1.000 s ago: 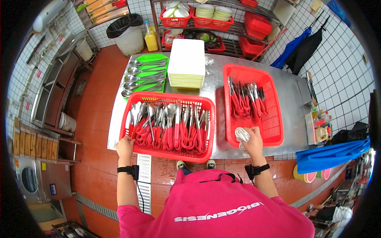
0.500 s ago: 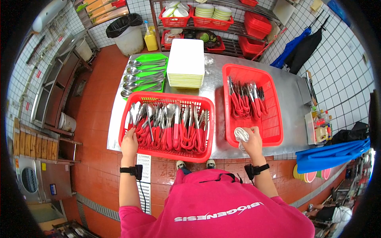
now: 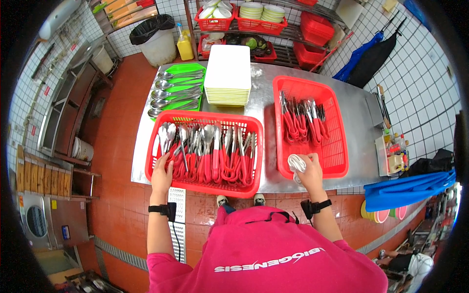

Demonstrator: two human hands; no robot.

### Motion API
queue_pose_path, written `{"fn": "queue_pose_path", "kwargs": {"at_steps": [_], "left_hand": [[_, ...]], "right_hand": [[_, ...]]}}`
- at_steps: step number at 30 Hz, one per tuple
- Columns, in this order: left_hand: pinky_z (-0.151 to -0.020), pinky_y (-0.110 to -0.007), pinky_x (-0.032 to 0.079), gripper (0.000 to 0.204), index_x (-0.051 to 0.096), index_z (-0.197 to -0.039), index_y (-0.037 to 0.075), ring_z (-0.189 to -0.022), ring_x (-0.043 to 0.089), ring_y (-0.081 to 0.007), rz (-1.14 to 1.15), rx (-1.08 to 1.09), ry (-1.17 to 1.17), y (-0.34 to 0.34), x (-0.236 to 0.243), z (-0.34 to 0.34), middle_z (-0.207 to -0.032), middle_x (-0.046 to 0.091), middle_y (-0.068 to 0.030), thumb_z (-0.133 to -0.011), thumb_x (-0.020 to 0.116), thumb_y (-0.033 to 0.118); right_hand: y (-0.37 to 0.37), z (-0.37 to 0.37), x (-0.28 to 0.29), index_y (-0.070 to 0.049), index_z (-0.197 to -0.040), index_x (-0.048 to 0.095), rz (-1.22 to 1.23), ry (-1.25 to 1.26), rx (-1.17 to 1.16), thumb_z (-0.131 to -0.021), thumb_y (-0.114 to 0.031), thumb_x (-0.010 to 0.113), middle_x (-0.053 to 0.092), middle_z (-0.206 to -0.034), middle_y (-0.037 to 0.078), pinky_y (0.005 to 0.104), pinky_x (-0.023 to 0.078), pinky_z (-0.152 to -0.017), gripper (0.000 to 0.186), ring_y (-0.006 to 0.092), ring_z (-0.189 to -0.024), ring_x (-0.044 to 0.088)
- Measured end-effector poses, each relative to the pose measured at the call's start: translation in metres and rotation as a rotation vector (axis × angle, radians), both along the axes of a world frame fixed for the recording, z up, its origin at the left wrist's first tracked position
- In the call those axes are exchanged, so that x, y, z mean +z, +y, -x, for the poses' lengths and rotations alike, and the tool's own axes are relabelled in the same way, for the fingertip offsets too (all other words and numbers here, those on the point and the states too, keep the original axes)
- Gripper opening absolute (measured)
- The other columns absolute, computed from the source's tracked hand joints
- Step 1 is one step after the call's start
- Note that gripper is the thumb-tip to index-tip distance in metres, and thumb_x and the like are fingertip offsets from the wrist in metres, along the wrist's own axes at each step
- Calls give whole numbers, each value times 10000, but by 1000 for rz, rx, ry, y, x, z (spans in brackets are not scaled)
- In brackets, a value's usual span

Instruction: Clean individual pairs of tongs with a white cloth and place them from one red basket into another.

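Note:
My left hand (image 3: pixel 161 174) is over the near left corner of a red plastic basket (image 3: pixel 210 190), its fingers apart and nothing seen in it. Fingertips reach the edge of the packed red-handled tongs (image 3: pixel 207 166), whose metal ends point away from me; whether they touch is unclear. In my right hand (image 3: pixel 312 172) is a folded white cloth (image 3: pixel 296 163), gripped at the near edge of a second red basket (image 3: pixel 337 132). That one holds a smaller bunch of red-handled tongs (image 3: pixel 304 124) toward its left side.
Both baskets stand on a steel table (image 3: pixel 266 71). Behind the left one are a green tray (image 3: pixel 195 66) of metal spoons (image 3: pixel 171 95) and a stack of white rectangular plates (image 3: pixel 227 73). A small caddy (image 3: pixel 382 156) of bottles sits by the right wall.
My left hand's fingers have spread from a closed pose at the basket's edge. My right hand stays nearly still with the cloth.

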State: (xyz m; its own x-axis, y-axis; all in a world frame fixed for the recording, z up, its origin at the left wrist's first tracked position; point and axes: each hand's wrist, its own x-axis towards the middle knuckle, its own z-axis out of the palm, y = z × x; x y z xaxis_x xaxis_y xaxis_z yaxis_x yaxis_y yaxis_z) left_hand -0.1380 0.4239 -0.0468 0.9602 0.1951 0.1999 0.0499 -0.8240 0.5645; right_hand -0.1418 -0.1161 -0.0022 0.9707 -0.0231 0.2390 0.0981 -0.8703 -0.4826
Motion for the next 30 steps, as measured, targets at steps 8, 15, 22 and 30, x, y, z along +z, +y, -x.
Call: {"fn": "queue_pose_path", "kwargs": {"at_steps": [8,15,22,30], "left_hand": [[-981,-447,567,284,772,-1116,-3,-1112,716,-397,-73,43,-12,7,-10,-5,-1224,748,-195,-992,752,252],[-912,-430,594,280,760,-1087,-27,-990,759,-357,93,30,16,13,-10,2,-1213,755,-210,-934,823,199],[-939,-432,586,371,735,-1158,-35,-1055,732,-366,93,27,7,-3,-14,-2,-1202,735,-216,-899,855,202],[-945,-452,572,297,764,-1102,-5,-1128,684,-387,-68,52,-33,-3,-27,1,-1256,694,-184,-916,820,220]], "right_hand": [[0,-2,-1,-150,-1188,754,1,-4,14,-760,-235,918,607,-1136,148,482,562,-853,467,386,-1031,668],[1,0,-1,-151,-1186,757,-9,12,-8,-754,-250,925,605,-1129,144,480,562,-847,475,384,-1022,668],[-1,-3,-1,-147,-1178,755,3,11,7,-759,-263,925,602,-1129,143,483,562,-838,467,384,-1014,668],[-1,-2,-2,-148,-1189,751,2,12,12,-761,-266,925,594,-1124,143,489,560,-838,477,387,-1013,664]]}}
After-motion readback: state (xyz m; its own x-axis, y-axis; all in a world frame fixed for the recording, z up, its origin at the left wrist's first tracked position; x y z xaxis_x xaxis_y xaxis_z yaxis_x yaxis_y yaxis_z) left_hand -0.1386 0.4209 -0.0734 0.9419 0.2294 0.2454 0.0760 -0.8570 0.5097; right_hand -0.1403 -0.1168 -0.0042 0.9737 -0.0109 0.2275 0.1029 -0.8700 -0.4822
